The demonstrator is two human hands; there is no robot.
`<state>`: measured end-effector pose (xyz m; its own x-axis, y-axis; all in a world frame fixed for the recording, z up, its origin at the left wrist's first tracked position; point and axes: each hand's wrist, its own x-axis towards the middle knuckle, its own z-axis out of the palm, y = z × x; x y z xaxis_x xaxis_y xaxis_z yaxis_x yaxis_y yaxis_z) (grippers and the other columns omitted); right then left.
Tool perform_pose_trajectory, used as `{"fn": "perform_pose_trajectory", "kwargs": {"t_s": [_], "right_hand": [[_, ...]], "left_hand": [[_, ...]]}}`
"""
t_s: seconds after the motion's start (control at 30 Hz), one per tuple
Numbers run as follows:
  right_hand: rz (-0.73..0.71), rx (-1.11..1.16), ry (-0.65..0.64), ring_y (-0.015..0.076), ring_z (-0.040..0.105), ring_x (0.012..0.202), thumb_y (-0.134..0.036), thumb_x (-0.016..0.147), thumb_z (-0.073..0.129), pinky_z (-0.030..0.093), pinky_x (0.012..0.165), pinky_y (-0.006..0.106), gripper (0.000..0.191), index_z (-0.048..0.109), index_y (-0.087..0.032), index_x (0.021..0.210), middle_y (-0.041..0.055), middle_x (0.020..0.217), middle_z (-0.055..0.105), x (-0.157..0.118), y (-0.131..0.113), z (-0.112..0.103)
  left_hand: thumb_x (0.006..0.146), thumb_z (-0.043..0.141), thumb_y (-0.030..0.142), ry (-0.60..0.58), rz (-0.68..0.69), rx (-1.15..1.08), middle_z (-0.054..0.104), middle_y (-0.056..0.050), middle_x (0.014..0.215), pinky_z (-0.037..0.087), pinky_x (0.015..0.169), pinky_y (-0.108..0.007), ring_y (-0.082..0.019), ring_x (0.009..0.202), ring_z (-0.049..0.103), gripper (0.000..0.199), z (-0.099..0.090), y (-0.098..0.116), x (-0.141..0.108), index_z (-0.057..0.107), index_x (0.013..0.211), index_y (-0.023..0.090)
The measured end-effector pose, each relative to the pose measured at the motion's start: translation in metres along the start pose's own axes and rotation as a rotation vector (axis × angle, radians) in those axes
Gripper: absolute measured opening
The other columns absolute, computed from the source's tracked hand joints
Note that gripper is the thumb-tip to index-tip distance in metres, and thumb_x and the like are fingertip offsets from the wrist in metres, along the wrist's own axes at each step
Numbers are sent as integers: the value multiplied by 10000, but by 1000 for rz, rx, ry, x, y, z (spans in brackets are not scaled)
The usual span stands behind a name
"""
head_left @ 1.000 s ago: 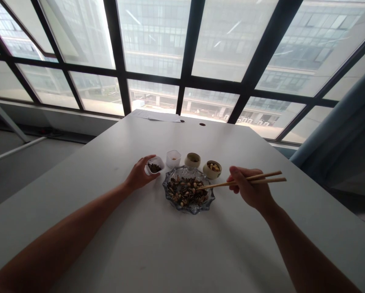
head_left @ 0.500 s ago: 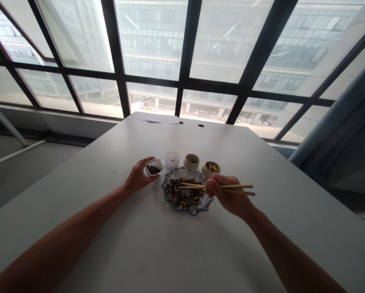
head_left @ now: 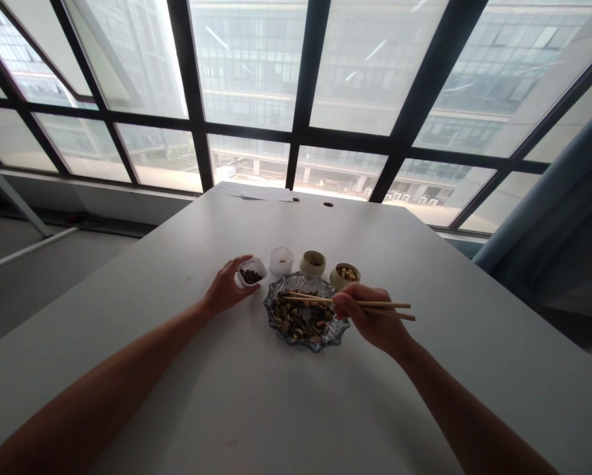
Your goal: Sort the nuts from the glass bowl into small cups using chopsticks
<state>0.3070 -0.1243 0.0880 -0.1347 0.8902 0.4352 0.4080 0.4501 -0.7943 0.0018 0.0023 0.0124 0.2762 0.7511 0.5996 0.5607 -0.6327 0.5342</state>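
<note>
My left hand (head_left: 226,285) is wrapped round a small white cup (head_left: 251,272) with dark seeds in it, left of the glass bowl. My right hand (head_left: 369,315) grips a pair of wooden chopsticks (head_left: 385,305), their tips over the left part of the scalloped glass bowl (head_left: 342,332). That bowl holds a heap of striped seeds (head_left: 300,320) mixed with some lighter pieces. Something dark shows at the chopstick tips, too small to make out. Behind my right hand stands a beige cup (head_left: 339,281) of peanuts.
A translucent white cup (head_left: 281,262) and a greenish cup (head_left: 312,264) stand behind the glass bowl. Papers (head_left: 259,192) lie at the far edge of the white table (head_left: 256,409). Windows rise beyond, and a blue curtain (head_left: 553,198) hangs at the right.
The chopstick tips have moved slightly left and up, towards the bowl's left rim. My left hand stays round the white cup. The whole view has shifted a little.
</note>
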Motion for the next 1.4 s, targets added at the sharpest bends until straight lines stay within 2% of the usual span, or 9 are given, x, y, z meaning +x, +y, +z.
{"fn": "perform_pose_trajectory", "kwargs": {"t_s": [0.33, 0.53, 0.63, 0.73, 0.83, 0.97, 1.03, 1.2, 1.4], "right_hand": [[61, 47, 48, 153, 624, 454, -572, 894, 608, 511, 430, 253, 462, 635, -192, 631, 46, 552, 675, -3, 2, 4], [271, 404, 353, 144, 548, 349, -719, 747, 675, 446, 324, 251, 548, 639, -177, 670, 24, 454, 607, 11, 12, 5], [333, 503, 440, 146, 544, 346, -746, 713, 684, 441, 312, 250, 577, 625, -174, 659, 23, 433, 588, 16, 18, 4], [253, 417, 461, 153, 547, 346, -727, 768, 647, 437, 316, 259, 558, 629, -177, 672, 23, 438, 589, 12, 14, 6], [67, 234, 425, 162, 581, 387, -640, 874, 587, 471, 368, 276, 480, 645, -193, 710, 28, 491, 630, 4, 2, 14], [-198, 3, 221, 154, 618, 459, -501, 956, 535, 500, 454, 274, 370, 664, -216, 757, 24, 565, 673, 9, -10, 35], [-271, -64, 126, 151, 627, 496, -460, 967, 521, 501, 497, 272, 345, 666, -222, 765, 20, 585, 677, 20, -13, 46], [-196, -81, 65, 143, 593, 501, -526, 926, 562, 477, 500, 268, 393, 653, -216, 702, 13, 573, 654, 44, -20, 61], [-48, 98, 358, 126, 492, 338, -598, 927, 530, 398, 344, 251, 510, 638, -205, 621, -2, 424, 548, 32, -20, 38]], "left_hand": [[728, 770, 381, 0, 6, -4, 664, -124, 1253, 526, 984, -440, -278, 1128, 653, 641, 1, -1, 0, 531, 1299, 212], [746, 734, 292, 40, 50, -46, 629, -129, 1317, 511, 1019, -427, -273, 1196, 622, 617, 1, 5, 0, 495, 1308, 206], [748, 713, 250, 52, 67, -89, 615, -134, 1339, 513, 1018, -416, -267, 1212, 616, 607, 1, 6, 0, 474, 1303, 201], [739, 721, 240, 45, 62, -86, 629, -129, 1312, 516, 1011, -416, -265, 1188, 627, 600, 1, 6, 0, 482, 1288, 202], [727, 741, 241, 29, 49, -62, 642, -115, 1282, 516, 1009, -423, -265, 1167, 634, 602, 1, 8, 0, 502, 1279, 215], [715, 760, 242, 20, 56, -56, 644, -110, 1269, 510, 1020, -438, -271, 1173, 625, 611, 1, 11, 0, 517, 1275, 227], [720, 761, 246, 23, 72, -56, 647, -111, 1261, 511, 1017, -440, -270, 1166, 626, 613, 2, 11, 0, 518, 1282, 225], [702, 772, 245, 11, 72, -55, 647, -110, 1249, 516, 1007, -445, -274, 1157, 628, 633, 2, 10, -1, 530, 1287, 230], [699, 775, 243, 17, 76, -79, 644, -119, 1257, 507, 1021, -441, -276, 1171, 620, 632, 6, 8, -1, 532, 1282, 219]]}}
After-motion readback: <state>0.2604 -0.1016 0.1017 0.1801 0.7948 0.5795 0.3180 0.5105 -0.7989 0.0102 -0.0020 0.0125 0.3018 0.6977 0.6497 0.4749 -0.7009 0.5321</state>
